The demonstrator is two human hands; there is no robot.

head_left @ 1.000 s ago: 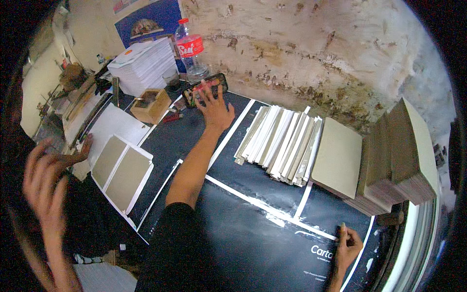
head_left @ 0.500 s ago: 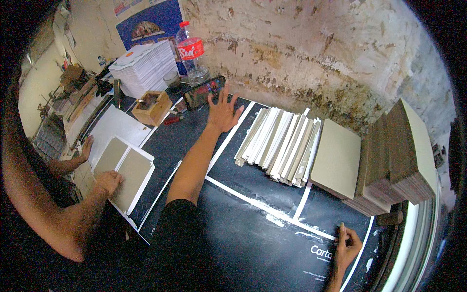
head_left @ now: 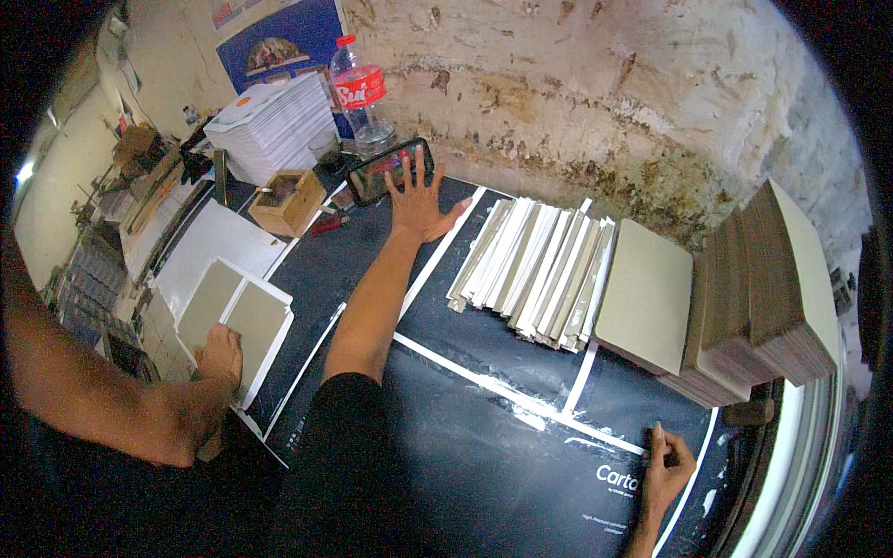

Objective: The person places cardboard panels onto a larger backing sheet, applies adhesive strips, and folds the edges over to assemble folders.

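Phone (head_left: 386, 172): dark, flat slab with a lit screen, lying tilted at the far edge of your black work mat, just below the plastic bottle and beside the small wooden box. Your fingertips are resting at its near edge.

Strips (head_left: 535, 265): pale card strips, long and narrow, lying fanned and overlapping in a loose row on the mat, running roughly away from you, just beside the grey board stack on your right.
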